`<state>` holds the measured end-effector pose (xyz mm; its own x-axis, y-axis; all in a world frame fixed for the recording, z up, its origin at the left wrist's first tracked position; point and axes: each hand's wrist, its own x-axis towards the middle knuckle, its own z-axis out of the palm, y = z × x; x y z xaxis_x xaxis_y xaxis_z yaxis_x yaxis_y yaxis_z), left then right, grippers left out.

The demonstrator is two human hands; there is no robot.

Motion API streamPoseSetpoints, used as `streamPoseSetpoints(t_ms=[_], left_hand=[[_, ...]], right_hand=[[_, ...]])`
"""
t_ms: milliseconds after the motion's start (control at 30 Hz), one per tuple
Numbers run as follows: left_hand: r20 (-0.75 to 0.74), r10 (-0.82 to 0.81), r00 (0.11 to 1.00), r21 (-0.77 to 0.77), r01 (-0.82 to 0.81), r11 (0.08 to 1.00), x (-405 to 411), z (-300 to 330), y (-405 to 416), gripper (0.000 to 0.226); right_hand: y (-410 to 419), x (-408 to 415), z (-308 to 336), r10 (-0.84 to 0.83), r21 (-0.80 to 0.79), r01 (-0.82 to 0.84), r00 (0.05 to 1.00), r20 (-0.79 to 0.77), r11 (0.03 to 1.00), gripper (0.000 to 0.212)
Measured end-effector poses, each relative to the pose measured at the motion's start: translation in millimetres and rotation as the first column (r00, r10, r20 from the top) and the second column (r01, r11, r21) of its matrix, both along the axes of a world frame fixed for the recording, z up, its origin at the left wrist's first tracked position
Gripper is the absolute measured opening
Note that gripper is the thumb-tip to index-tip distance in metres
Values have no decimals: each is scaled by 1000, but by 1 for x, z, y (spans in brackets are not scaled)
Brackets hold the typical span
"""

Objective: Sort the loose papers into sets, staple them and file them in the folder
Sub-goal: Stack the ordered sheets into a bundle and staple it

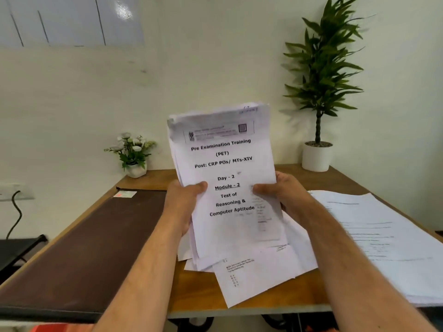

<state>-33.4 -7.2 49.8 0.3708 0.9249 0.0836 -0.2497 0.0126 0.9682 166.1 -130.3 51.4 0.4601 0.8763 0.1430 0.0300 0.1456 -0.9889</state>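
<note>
While held upright above the middle of the tabletop (153,179), the sheaf of papers (227,168) shows its cover page: "Pre Examination Training (PET)", "Day - 2", "Module - 2". Gripped on both sides, left hand (184,202) with thumb curled over the front near the left edge, right hand (285,195) with thumb pressed on the right edge, remaining fingers hidden behind the sheets. Edges ragged, several pages slipping out below and fanning toward the near side.

To do this step well, probably best to read the heading first and confirm which set this is. Then loosen the grip slightly, tap the bottom edge on the wood to square the pages, and keep the thumbs light so nothing creases. Worth checking the slipped lower sheets before stapling, since these may belong to another set. No stapler visible anywhere in view, so likely out of frame or hidden.

On the right, a second pile of printed sheets (383,236) lying flat, well apart from the held sheaf. On the left, a dark brown folder (91,248) lying closed and flat, with a small label near its far corner.

Wooden tabletop pushed against a pale wall. At the far left corner, a small white pot of white flowers (133,152); at the far right corner, a tall green plant (321,80) in a white pot. Wall socket and black cable at the left edge.
</note>
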Motion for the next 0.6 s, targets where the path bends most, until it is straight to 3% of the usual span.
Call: streamPoseSetpoints(t_ms=[100, 233, 433, 600], left_hand=[[13, 106, 994, 183, -106, 977, 4, 28, -4, 21], [67, 170, 983, 344, -183, 921, 11, 51, -12, 20], [91, 26, 996, 206, -44, 978, 3, 37, -15, 29], [87, -15, 996, 218, -4, 976, 2, 38, -22, 15]], right_hand=[[-4, -8, 30, -75, 2, 75, 989, 124, 997, 23], [-4, -13, 52, -166, 126, 152, 980, 109, 980, 19], [-17, -14, 29, -202, 117, 198, 979, 23, 973, 30], [-22, -20, 30, -218, 140, 217, 976, -7, 966, 26]])
